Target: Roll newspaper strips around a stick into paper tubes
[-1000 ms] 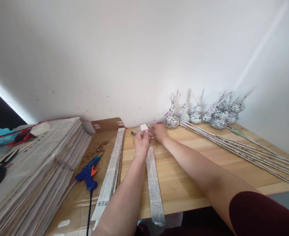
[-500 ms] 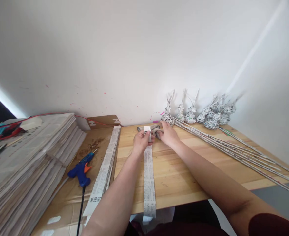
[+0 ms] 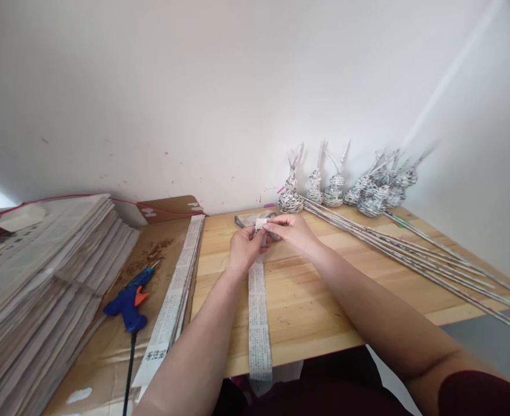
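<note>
A long newspaper strip [image 3: 259,323] runs down the wooden table, its near end hanging over the front edge. My left hand [image 3: 245,247] pinches the far end of the strip between thumb and fingers. From the right, my right hand [image 3: 290,231] has its thumb and forefinger closed on the tip of that same end. Just behind both hands lies a crumpled greyish cloth [image 3: 250,219], partly hidden by them.
Left stand a pile of strips [image 3: 181,289], a blue glue gun [image 3: 129,300] on cardboard and a tall newspaper stack [image 3: 64,277]. Woven paper gourd shapes [image 3: 290,196] line the wall at right. Several thin paper rods [image 3: 368,237] cross the table's right side [image 3: 324,289].
My right hand has come away from the cloth, back to the strip's far end, and now grips its tip. My left hand keeps its hold. The view has shifted slightly.
</note>
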The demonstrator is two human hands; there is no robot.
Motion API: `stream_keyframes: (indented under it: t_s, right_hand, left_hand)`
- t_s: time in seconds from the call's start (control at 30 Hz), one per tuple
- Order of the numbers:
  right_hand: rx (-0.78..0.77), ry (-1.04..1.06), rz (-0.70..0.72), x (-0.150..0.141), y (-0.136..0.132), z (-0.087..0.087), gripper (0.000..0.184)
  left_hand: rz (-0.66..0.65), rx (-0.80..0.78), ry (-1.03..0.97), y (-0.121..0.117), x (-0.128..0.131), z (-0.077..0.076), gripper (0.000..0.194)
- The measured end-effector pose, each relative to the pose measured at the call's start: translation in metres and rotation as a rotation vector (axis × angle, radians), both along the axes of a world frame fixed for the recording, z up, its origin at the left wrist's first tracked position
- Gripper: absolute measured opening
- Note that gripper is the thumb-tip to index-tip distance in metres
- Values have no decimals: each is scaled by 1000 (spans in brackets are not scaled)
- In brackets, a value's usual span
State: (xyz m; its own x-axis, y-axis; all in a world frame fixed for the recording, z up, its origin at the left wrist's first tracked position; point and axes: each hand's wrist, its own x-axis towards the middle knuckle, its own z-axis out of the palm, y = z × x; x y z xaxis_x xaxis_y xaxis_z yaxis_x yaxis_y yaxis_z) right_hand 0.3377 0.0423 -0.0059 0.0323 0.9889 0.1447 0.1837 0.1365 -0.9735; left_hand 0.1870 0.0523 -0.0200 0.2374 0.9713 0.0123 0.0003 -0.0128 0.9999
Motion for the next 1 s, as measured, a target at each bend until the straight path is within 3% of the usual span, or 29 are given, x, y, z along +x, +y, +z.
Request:
stream_keyframes:
  t_s: [0.4, 1.0]
  right_hand:
    - [-102, 168, 62, -5, -4, 3, 36]
    - [-133, 217, 68, -5, -2, -1, 34]
  left_hand:
    - [10, -29, 25, -1, 0, 3, 31]
    - [-13, -41, 22, 1, -2, -1, 24]
